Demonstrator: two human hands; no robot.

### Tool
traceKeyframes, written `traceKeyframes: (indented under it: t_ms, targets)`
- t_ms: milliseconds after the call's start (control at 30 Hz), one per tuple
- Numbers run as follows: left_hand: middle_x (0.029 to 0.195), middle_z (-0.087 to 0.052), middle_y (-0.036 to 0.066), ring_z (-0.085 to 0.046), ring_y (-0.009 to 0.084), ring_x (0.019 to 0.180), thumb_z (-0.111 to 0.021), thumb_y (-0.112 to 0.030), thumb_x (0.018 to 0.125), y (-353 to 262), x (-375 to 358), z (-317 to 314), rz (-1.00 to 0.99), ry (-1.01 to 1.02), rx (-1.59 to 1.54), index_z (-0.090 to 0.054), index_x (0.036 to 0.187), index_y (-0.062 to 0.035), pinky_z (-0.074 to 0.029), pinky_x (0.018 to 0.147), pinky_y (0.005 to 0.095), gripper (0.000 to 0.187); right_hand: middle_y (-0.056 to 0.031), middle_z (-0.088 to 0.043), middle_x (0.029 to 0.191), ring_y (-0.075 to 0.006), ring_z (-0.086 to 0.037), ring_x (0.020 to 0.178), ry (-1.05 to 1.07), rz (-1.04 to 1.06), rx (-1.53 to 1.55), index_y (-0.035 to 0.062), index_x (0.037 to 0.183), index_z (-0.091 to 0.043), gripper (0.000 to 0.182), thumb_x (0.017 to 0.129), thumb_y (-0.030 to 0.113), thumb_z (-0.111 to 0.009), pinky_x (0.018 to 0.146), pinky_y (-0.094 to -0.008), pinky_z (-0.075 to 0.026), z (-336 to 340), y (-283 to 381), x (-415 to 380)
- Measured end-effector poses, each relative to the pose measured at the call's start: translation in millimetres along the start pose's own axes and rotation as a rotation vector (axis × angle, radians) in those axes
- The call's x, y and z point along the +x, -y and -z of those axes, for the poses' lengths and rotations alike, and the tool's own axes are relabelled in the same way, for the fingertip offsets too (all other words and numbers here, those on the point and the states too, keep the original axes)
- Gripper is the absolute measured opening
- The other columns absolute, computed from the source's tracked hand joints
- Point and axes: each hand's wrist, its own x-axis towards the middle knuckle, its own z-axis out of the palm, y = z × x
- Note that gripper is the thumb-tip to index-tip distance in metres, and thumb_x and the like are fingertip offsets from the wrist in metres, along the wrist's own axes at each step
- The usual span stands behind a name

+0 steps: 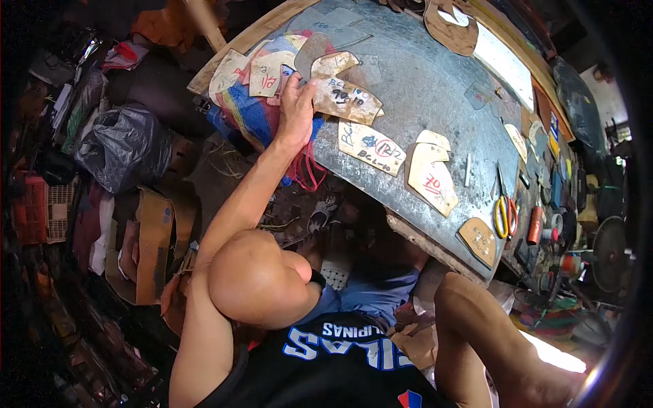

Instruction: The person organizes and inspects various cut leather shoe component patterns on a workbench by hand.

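My left hand (pixel 296 114) is at the near left edge of the metal-topped table, its fingers closed on the edge of a worn cream pattern piece (pixel 348 100) with handwritten marks. Part of the grip is hidden. Beside the fingers lie other cream pattern pieces (pixel 266 73), on a striped mesh bag (pixel 245 112). Just right of the held piece are a pattern piece marked in blue and red (pixel 371 147) and a curved one with a red "70" (pixel 432 178). A bent bare limb reaches to the lower right; my right hand cannot be seen.
Scissors with yellow and orange handles (pixel 505 216), a brown pattern piece (pixel 478 242) and a small rod (pixel 468 170) lie on the table (pixel 415 75). A black plastic bag (pixel 126 146) and a cardboard box (pixel 155 245) stand at left. Tools crowd the right side.
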Motion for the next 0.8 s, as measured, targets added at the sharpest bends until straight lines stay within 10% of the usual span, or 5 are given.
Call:
traceKeyframes:
  t_ms: [133, 267, 367, 633, 800]
  targets:
    - [0.107, -0.061, 0.013, -0.06, 0.0143, 0.097, -0.05, -0.012, 0.096, 0, 0, -1, -0.015, 0.009, 0.028, -0.043, 0.117, -0.0002, -0.05, 0.083, 0.0272, 0.025, -0.0078, -0.064, 0.098, -0.0236, -0.062, 0.09, 0.03, 0.0, -0.159, 0.0076, 0.101, -0.061, 0.016, 0.086, 0.012, -0.059, 0.085, -0.0344, -0.051, 33, -51, -24]
    - [0.107, -0.06, 0.012, -0.06, 0.0144, 0.097, -0.051, -0.012, 0.095, 3, 1, 1, -0.006, -0.003, -0.029, -0.043, 0.116, -0.0007, -0.049, 0.083, 0.027, 0.025, -0.0122, -0.065, 0.099, -0.0212, -0.061, 0.086, 0.089, -0.484, -1.289, -0.002, 0.109, -0.063, 0.035, 0.094, 0.023, -0.045, 0.077, -0.0322, -0.049, 103, -131, -53]
    - [0.106, -0.059, 0.008, -0.058, 0.0139, 0.097, -0.054, -0.011, 0.093, 4, 2, 4, 0.002, 0.029, -0.094, -0.043, 0.115, -0.0025, -0.047, 0.084, 0.0267, 0.026, -0.0196, -0.064, 0.103, -0.0279, -0.062, 0.083, 0.036, -0.875, -1.385, 0.0023, 0.118, -0.059, 0.036, 0.087, 0.021, -0.062, 0.076, -0.0373, -0.05, 147, -209, -102]
    - [0.115, -0.055, 0.006, -0.05, 0.015, 0.111, -0.054, -0.005, 0.09, -2, -1, 3, 0.053, -0.107, -0.04, -0.048, 0.119, -0.0037, -0.041, 0.097, 0.0292, 0.029, -0.0217, -0.066, 0.105, -0.0352, -0.065, 0.094, -0.051, -1.122, -1.281, 0.003, 0.116, -0.062, 0.034, 0.085, 0.018, -0.061, 0.082, -0.0411, -0.05, 192, -246, -159]
    - [0.116, -0.06, 0.01, -0.059, 0.0151, 0.102, -0.055, -0.006, 0.092, -8, -5, -9, 0.054, 0.061, 0.004, -0.046, 0.123, -0.0011, -0.047, 0.09, 0.0296, 0.032, -0.0143, -0.069, 0.087, -0.0193, -0.066, 0.077, -0.207, -1.073, -1.148, 0.0003, 0.104, -0.065, 0.023, 0.087, 0.015, -0.061, 0.071, -0.0312, -0.051, 208, -244, -174]
